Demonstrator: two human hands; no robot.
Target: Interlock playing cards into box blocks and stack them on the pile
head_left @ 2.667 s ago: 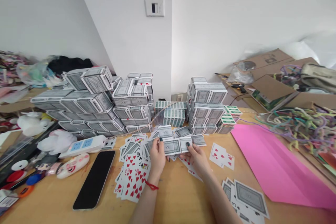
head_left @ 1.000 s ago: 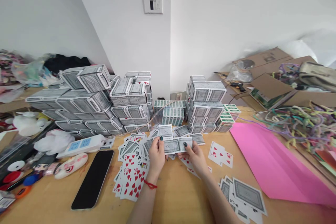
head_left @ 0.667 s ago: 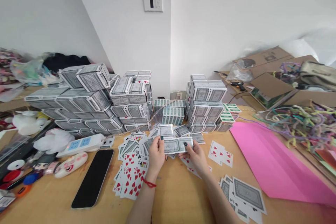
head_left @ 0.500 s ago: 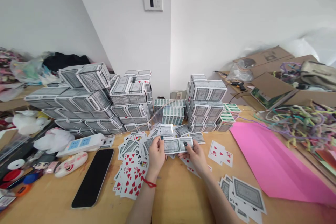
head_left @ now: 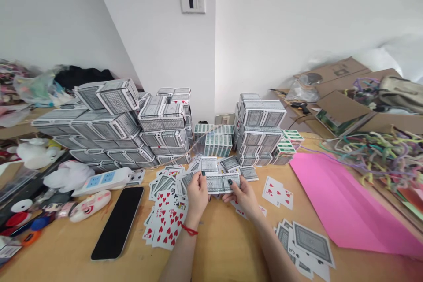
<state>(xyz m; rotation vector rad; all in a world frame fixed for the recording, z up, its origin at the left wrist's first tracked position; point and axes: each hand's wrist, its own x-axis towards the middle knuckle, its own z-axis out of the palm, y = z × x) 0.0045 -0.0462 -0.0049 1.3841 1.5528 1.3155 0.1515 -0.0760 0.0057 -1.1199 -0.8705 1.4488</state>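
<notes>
Between my hands, above the table, is a strip of folded playing cards (head_left: 215, 183) with grey patterned backs. My left hand (head_left: 197, 190) pinches its left end, thumb on top. My right hand (head_left: 243, 191) grips the right end, its thumb lying on the card back and fingers underneath. Just behind lie folded cards (head_left: 209, 165) and more loose cards with grey backs. To the left spreads a pile of face-up playing cards (head_left: 167, 218), mostly hearts. Part of a few red cards (head_left: 240, 209) shows under my right hand.
Stacked blocks of folded cards (head_left: 115, 128) stand at back left, another stack (head_left: 261, 128) at back right. Green card boxes (head_left: 218, 145) sit between them. A phone (head_left: 118, 222), power strip (head_left: 103, 181), pink paper (head_left: 343, 202) and loose cards (head_left: 312, 242) lie around.
My right hand has shifted slightly left along the strip, and the strip's right end now sits closer to my left hand. My left hand keeps its hold; the view has tilted a little.
</notes>
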